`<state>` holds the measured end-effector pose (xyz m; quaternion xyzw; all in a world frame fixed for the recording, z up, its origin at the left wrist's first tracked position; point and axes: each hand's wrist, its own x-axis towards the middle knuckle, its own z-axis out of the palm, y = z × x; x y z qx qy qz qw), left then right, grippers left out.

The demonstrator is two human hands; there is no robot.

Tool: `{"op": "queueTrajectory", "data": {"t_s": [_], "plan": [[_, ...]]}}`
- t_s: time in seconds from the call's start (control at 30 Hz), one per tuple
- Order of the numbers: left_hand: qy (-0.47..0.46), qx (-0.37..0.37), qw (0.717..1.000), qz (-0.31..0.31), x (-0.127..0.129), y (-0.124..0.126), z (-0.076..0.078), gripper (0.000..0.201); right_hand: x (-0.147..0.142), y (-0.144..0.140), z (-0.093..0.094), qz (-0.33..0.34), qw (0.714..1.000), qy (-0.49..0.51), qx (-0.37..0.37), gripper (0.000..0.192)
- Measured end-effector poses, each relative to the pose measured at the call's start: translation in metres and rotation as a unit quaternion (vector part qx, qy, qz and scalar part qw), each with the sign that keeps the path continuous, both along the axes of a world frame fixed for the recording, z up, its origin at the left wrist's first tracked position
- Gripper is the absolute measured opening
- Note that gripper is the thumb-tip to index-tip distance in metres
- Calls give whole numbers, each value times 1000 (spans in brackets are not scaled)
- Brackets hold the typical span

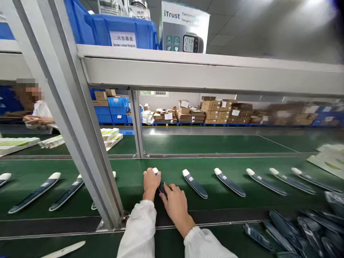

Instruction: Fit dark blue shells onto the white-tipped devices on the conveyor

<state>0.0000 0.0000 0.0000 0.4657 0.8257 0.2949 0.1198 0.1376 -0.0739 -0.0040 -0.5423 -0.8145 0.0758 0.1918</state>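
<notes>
Both hands meet on one dark, white-tipped thermometer [159, 182] lying on the green belt [215, 204], and they cover most of it: only the white tip shows above the left hand [151, 183], and a short dark stretch shows between the two. The left hand is curled down over the tip end; the right hand [176, 205] lies flat and closed over the body, so how the fingers grip underneath cannot be told. To the right of the hands more thermometers [195, 184] lie in an evenly spaced slanted row, each apart from the next, blurring toward the picture's edge. Left of the hands a slanted grey post [80, 143] cuts across the view and hides part of one thermometer behind its foot; further ones [34, 193] lie beyond it. Near the right hand, toward the lower right, a loose heap of thermometers [298, 233] is smeared and cut off by the frame. Between the hands and their nearest neighbours the belt is bare (a clear strip also runs along its near edge). A shelf beam [215, 73] crosses overhead, carrying a blue bin [120, 28]. Far to the left, past the post, another person's hands [37, 120] rest at a further counter [16, 143].
</notes>
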Motion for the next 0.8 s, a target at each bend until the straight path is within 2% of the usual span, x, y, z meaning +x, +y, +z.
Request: {"op": "queueTrajectory", "data": {"t_s": [0.13,0.33,0.47,0.53,0.63,0.7,0.8], "plan": [[-5,5,1000,-11,9,2,-1,40,5,0,-1,-3,1000,-15,3,45],[-8,10,999,-43,21,6,-8,45,8,8,-3,-38,999,-4,-6,43],[15,78,996,-46,20,7,-3,65,25,-1,-3,-11,997,62,46,50],[23,132,991,-21,13,7,4,75,49,-14,-3,25,990,95,99,46],[41,177,983,32,-4,4,17,71,104,-41,-7,37,980,92,171,38],[65,189,977,79,-15,-3,26,66,151,-59,-15,-3,975,53,214,39],[101,190,963,161,-28,-14,34,55,219,-74,-34,-107,960,-30,256,43]]}}
